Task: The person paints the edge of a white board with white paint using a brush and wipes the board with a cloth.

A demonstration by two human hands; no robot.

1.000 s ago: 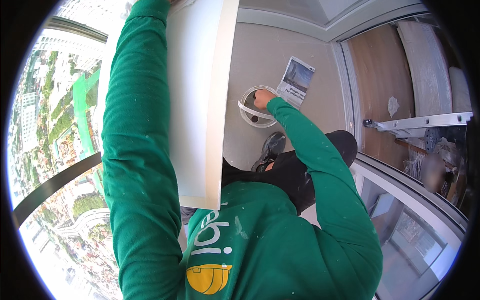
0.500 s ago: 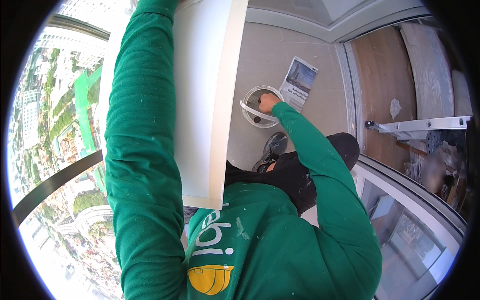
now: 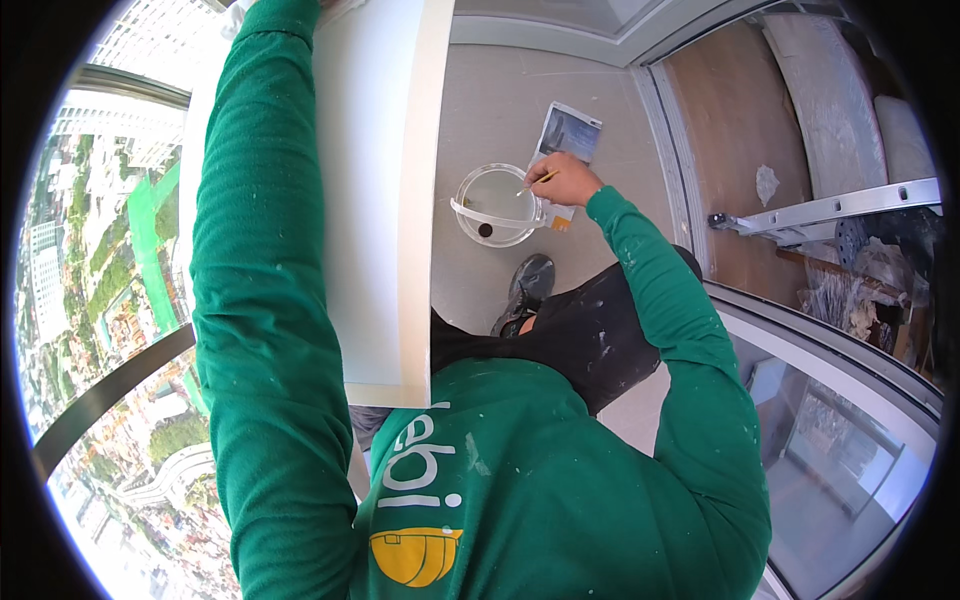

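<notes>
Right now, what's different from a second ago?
The right hand has drawn back rightward from inside the round tub to its rim; a thin yellow stick, not visible before, now shows in its grip. The tub and printed sheet stay on the floor.

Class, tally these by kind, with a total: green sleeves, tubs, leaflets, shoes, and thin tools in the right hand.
Green sleeves: 2 (left sleeve, right sleeve)
Tub: 1
Leaflet: 1
Shoe: 1
Thin tool in the right hand: 1
Total: 6
</notes>
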